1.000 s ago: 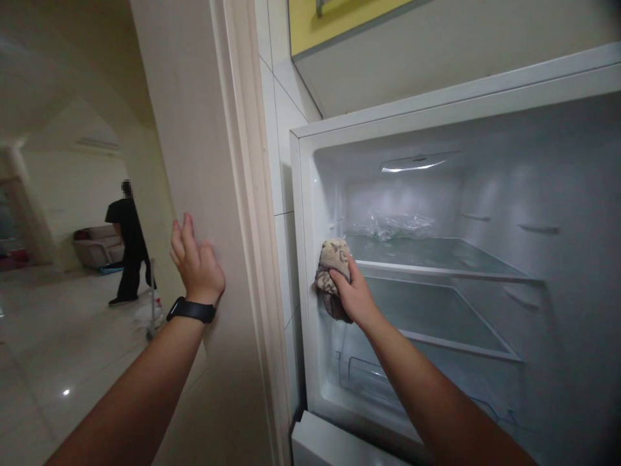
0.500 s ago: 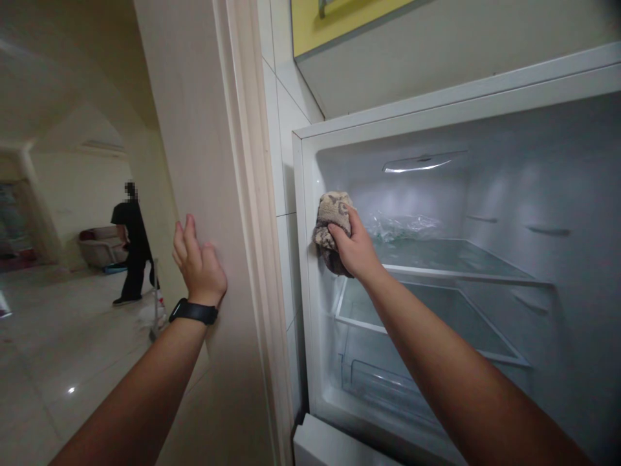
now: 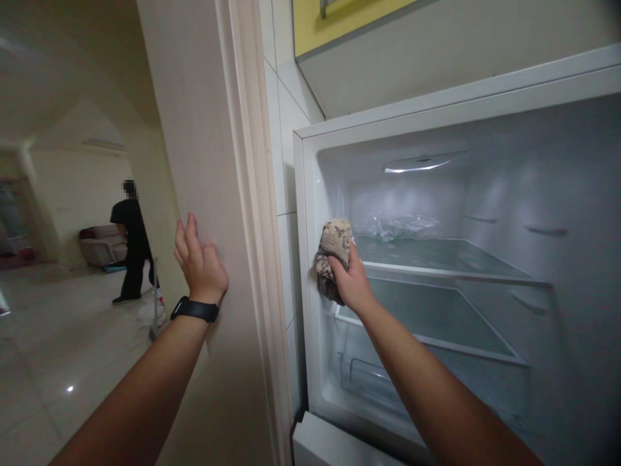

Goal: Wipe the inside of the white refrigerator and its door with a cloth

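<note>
beige-and-grey patterned cloth point(image 3: 334, 244), bunched thick, darker underside, fuzzy surface

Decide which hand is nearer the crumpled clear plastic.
Right. The right hand reaches into the fridge, left of the plastic; the left hand is outside, much farther left.

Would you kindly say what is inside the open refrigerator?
Crumpled clear plastic lies on the upper shelf, with a lower shelf and clear bin below. The right hand, cloth and forearm hide what lies behind them.
</note>
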Tool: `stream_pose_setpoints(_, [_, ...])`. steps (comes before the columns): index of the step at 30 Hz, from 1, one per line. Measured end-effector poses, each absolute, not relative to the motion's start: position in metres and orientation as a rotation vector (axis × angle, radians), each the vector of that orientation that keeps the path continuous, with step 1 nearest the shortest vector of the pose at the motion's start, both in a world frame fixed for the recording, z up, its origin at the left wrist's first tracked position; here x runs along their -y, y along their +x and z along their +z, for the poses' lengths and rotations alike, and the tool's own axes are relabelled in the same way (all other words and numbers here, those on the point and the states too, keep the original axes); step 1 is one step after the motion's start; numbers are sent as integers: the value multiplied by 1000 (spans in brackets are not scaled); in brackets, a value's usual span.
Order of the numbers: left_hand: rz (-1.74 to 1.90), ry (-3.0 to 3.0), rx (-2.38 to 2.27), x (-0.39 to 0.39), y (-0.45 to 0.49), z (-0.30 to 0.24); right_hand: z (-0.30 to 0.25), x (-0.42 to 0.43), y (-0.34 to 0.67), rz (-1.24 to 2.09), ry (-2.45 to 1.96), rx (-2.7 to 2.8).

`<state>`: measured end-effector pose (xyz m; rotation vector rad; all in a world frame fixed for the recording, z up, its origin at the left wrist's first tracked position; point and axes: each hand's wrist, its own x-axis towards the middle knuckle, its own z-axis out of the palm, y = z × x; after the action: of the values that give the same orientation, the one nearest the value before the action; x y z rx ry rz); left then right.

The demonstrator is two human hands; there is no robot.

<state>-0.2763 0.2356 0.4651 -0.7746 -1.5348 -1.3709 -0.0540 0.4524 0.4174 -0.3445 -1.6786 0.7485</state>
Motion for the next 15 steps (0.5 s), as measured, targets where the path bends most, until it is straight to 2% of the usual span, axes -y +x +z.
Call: stream_pose_setpoints(15, [-1368, -773, 1528, -236, -276, 465, 285, -449, -58, 1073, -430, 1538])
